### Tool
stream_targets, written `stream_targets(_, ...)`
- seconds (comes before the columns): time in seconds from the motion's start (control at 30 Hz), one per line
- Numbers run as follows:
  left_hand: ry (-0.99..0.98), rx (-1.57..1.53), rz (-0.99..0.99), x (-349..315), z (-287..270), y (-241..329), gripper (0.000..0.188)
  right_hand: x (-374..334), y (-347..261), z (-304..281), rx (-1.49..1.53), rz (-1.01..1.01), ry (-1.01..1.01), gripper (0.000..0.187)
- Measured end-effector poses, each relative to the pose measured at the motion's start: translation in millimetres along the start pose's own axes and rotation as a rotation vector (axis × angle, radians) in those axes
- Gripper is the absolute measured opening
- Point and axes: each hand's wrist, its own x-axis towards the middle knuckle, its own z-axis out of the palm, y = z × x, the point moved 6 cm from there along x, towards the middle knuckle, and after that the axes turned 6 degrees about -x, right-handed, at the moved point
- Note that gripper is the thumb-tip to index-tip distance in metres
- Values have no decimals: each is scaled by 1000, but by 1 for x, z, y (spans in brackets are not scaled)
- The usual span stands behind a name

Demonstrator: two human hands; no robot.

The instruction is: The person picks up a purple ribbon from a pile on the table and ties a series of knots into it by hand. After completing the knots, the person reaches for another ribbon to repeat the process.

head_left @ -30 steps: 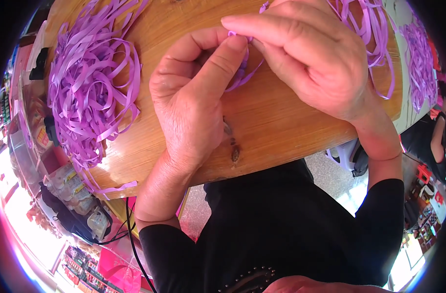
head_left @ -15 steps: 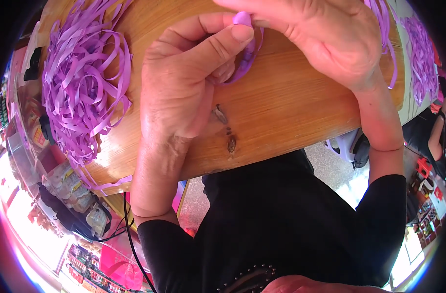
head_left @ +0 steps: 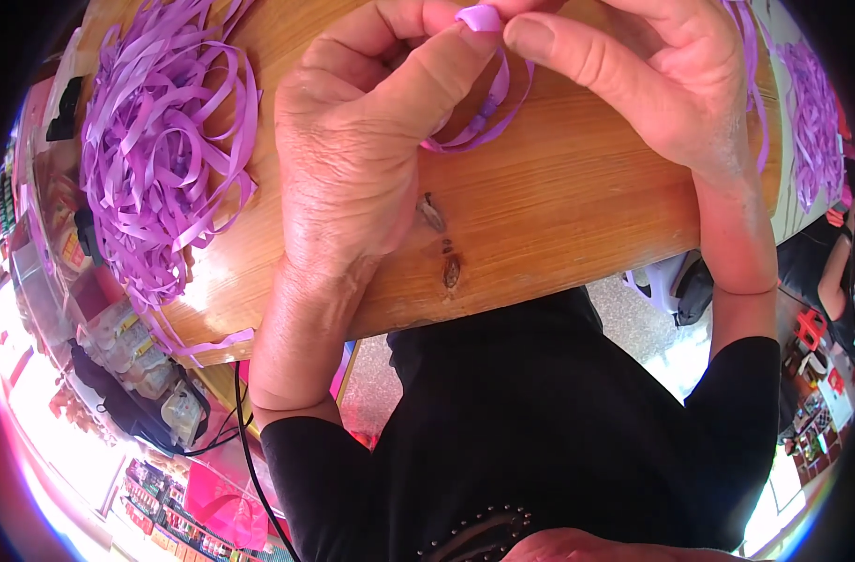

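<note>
At the top edge, my left hand (head_left: pixel 362 122) pinches a folded purple ribbon (head_left: pixel 478 18) between thumb and forefinger. A loop of the same ribbon hangs below the fingers, over the wooden table (head_left: pixel 559 197). My right hand (head_left: pixel 662 84) meets it from the right, thumb and forefinger closed together at the ribbon's fold. Its thumb tip lies just right of the fold, and the other fingers are partly cut off by the frame. A large tangled heap of purple ribbons (head_left: pixel 161 159) lies left of my left hand.
More purple ribbons (head_left: pixel 814 122) lie in a heap at the far right, and some strands hang near my right wrist. Clear bags and boxes (head_left: pixel 132 342) stand beyond the table's left edge. A black cable (head_left: pixel 245 450) runs down beside my left arm. Another person's arm (head_left: pixel 838 258) shows at the right.
The right hand has turned, so its thumb now shows beside the fold. Both hands have shifted slightly, and the ribbon loop hangs wider below the fingers.
</note>
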Motion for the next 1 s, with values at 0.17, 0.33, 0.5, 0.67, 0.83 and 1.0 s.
stream_targets(0.17,114,128,47,-3,4,2,17,4,-10,-5,53,178,-71,5)
stream_targets(0.33,58,104,120,-3,10,3,16,-9,14,4,510,660,-65,5)
stream_targets(0.5,-124,-39,117,4,7,-1,15,-10,20,10,449,831,-166,7)
stream_targets(0.67,71,-62,52,-1,-6,0,16,-1,8,2,257,156,1,23)
stream_targets(0.83,557,30,-16,-6,-2,0,17,-3,-14,-5,-28,-315,142,32)
stream_targets(1.0,-85,105,78,-4,6,9,17,-1,-21,-7,-242,-266,68,25)
